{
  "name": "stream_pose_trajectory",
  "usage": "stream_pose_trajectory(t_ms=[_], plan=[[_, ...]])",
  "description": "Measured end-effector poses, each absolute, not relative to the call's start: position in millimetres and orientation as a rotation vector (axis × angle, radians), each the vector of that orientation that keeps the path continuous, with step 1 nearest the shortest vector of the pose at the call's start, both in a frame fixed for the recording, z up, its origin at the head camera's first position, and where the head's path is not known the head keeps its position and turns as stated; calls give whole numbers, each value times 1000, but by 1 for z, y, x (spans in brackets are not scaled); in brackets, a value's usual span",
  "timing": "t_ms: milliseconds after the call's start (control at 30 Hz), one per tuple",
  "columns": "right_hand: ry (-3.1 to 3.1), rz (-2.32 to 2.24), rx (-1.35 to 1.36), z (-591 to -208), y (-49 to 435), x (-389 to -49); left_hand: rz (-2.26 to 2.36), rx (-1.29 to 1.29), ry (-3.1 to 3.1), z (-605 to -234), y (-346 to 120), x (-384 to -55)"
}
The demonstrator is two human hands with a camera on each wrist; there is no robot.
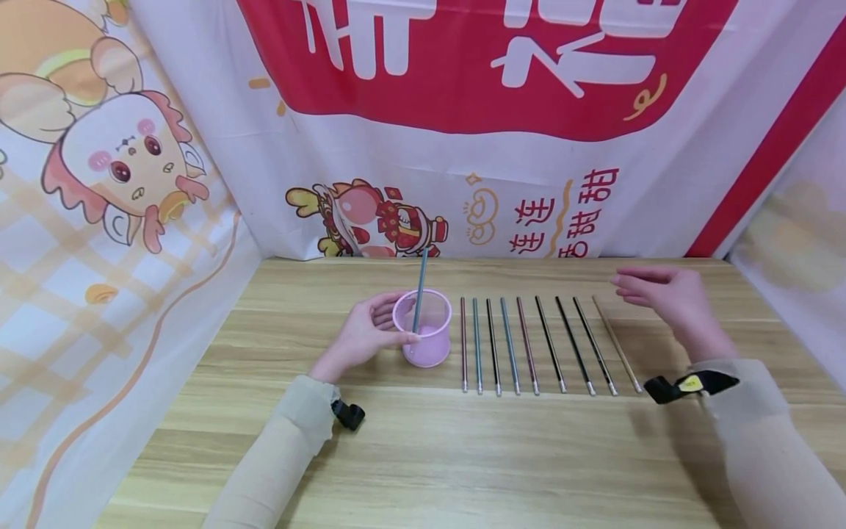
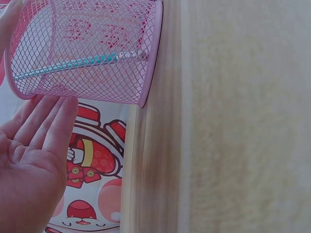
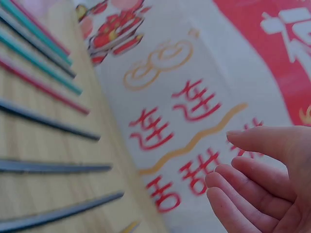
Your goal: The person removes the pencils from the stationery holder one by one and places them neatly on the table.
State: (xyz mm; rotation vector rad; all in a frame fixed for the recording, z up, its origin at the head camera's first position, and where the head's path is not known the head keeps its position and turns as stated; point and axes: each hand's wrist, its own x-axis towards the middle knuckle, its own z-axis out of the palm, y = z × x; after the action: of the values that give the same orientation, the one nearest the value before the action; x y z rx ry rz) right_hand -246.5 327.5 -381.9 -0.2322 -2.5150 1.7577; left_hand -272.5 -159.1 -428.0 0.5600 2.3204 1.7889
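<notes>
My left hand [image 1: 362,332] grips a pink mesh pen holder [image 1: 433,350] standing upright on the table, thumb at its front and fingers round the far side. One teal pencil [image 1: 421,290] leans inside it, with its silver ferrule end at the bottom in the left wrist view. Right of the holder, several pencils lie side by side in a row, among them a dark red pencil [image 1: 463,345], a blue pencil [image 1: 510,345] and, at the right end, a tan pencil [image 1: 616,342]. Beyond that end hovers my right hand [image 1: 674,300], fingers loosely bent and holding nothing.
The wooden table [image 1: 423,455] ends at the back against a white and red printed cloth [image 1: 463,169]. Another patterned cloth [image 1: 79,294] hangs on the left, and pale cloth [image 1: 800,242] borders the right side.
</notes>
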Motion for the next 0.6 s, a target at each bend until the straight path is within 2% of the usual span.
stream_pose_trajectory(t_ms=[333,600], plan=[[-2487,1717,-258,-348,289,-239,1796,540,2319,-427,-159,-272],[-2421,1857,-121,-346,239,-242,1790,545,2327,-428,-159,-272]])
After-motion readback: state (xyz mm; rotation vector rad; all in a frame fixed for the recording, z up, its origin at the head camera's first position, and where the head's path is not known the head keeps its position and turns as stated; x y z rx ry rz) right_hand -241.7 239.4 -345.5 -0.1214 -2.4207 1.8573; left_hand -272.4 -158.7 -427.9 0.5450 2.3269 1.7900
